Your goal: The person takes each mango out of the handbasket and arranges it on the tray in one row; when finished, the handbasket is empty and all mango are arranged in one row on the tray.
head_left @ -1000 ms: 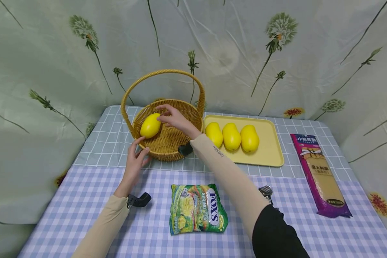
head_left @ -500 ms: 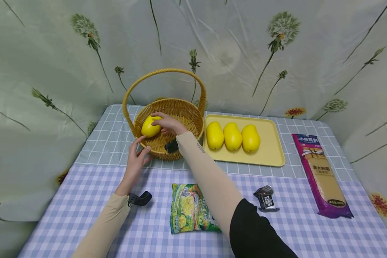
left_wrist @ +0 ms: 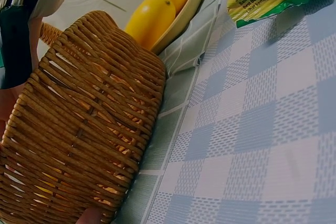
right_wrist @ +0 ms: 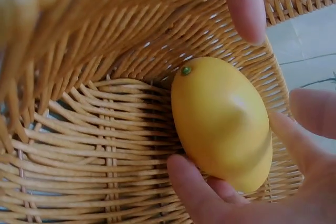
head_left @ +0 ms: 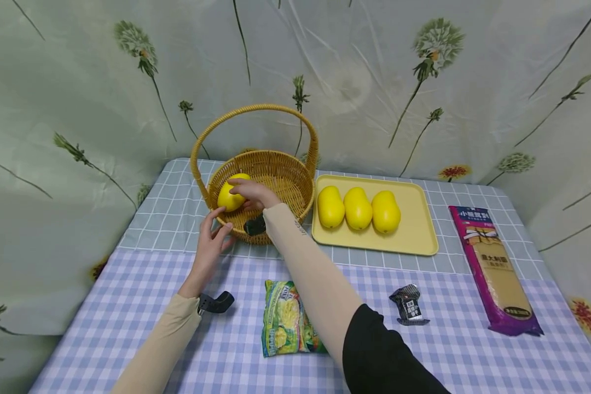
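A yellow mango (head_left: pixel 229 200) lies against the left side inside a wicker basket (head_left: pixel 287 183) with a tall arched handle. My right hand (head_left: pixel 254 192) reaches in and holds it, with fingers at opposite sides of the fruit. The right wrist view shows the mango (right_wrist: pixel 223 121) from close by, a green stem spot at one end. At the basket's front left rim, my left hand (head_left: pixel 208 242) grips the edge; one of its fingers hooks inside, as seen from the right wrist. The basket's outer wall (left_wrist: pixel 84 114) fills much of the left wrist view.
Right of the basket, a yellow tray (head_left: pixel 416 224) bears three more mangoes (head_left: pixel 358 209). A green candy bag (head_left: pixel 283 320) lies in front, partly under my right forearm. A small black packet (head_left: pixel 409 305) and a purple pasta pack (head_left: pixel 497 271) lie farther right.
My right hand has moved down and slightly left, from above the mango to around it. My left hand has stayed at the basket rim.
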Tool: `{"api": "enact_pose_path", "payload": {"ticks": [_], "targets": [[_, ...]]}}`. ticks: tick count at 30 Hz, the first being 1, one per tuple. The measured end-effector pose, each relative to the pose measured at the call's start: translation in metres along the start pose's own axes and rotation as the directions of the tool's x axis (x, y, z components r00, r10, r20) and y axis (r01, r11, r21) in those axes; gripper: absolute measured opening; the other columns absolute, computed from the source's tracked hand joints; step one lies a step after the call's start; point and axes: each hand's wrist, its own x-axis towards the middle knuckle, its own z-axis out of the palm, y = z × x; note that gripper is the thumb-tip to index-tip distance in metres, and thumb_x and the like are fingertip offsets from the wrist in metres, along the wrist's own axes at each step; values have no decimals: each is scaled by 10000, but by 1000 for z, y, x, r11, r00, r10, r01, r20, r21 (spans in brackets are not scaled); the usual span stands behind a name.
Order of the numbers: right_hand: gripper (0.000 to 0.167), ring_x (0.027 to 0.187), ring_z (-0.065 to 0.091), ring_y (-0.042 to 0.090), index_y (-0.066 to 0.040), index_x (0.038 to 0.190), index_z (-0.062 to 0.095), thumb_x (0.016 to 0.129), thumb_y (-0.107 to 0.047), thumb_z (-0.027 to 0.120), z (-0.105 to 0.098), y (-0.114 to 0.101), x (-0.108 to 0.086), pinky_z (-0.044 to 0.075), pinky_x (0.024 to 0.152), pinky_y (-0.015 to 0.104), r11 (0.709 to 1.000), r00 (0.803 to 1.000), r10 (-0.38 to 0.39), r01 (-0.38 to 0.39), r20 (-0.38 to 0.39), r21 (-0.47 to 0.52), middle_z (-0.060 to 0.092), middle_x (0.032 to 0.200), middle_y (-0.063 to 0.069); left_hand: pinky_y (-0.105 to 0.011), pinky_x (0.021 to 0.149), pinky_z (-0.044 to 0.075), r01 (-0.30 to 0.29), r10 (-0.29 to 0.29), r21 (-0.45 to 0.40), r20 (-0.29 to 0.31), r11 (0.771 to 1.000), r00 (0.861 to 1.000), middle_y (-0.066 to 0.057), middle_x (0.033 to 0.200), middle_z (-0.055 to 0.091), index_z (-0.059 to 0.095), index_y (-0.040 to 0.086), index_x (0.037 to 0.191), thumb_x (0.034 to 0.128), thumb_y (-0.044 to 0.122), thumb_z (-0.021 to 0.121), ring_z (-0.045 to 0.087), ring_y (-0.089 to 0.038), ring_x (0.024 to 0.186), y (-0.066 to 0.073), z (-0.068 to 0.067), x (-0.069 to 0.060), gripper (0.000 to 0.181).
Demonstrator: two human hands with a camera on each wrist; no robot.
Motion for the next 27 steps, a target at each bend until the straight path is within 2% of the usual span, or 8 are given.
{"api": "enact_pose_path", "payload": {"ticks": [2,5,10,13,21,24,27], "targets": [[466,1323,353,311,-142,1487,367,1024,-107,412,0,1,0,362,1065,472,1000,1000,-6,7,-23,13,262,1531,107,-527,1004,414,-6,6,1,-7,1000,1000,-83,1529,60,304,109,1469,1018,199,485,281,-355,1348,-8,-2,4,494],[451,1302,380,282,-112,1462,407,1013,-85,434,-2,3,-3,370,1062,456,1000,999,-18,18,-38,22,307,1504,112,-527,1008,409,-5,5,1,-5,1000,1000,-76,1535,49,302,114,1470,1020,188,479,268,-357,1354,-7,-1,5,489],[445,1125,487,262,-113,1428,456,987,-78,500,-11,5,-12,426,1013,462,998,997,-51,52,-55,19,391,1424,138,-519,1011,408,-2,2,14,-3,1000,1000,-62,1540,40,310,132,1478,1022,175,471,275,-347,1351,-7,-1,4,485],[442,1033,499,235,-122,1414,463,978,-90,529,-19,7,-15,434,1000,474,997,995,-83,83,-50,0,390,1415,132,-526,1014,402,1,-1,6,-5,1000,1000,-72,1538,36,306,115,1481,1023,145,459,292,-349,1339,-8,-2,4,484],[483,1004,518,231,-144,1426,415,965,-73,539,-50,10,-31,406,1014,492,986,983,-169,167,74,29,352,1428,80,-524,1013,404,14,-13,9,-8,1000,1000,-81,1534,32,293,101,1484,1023,143,457,269,-353,1356,-8,-1,4,492],[478,894,521,220,-138,1420,425,960,-67,535,-61,10,-40,434,941,467,977,971,-213,210,107,43,387,1385,67,-525,1005,412,-2,3,18,-12,1000,1000,-72,1535,32,299,112,1483,1023,163,462,263,-353,1362,-8,0,4,491],[484,863,525,216,-116,1415,428,946,-52,528,-74,11,-51,458,867,424,963,953,-270,267,138,40,427,1345,96,-524,1002,416,-14,15,16,-15,1000,1000,-64,1537,29,304,123,1484,1022,170,468,267,-352,1361,-9,0,4,493]]}}
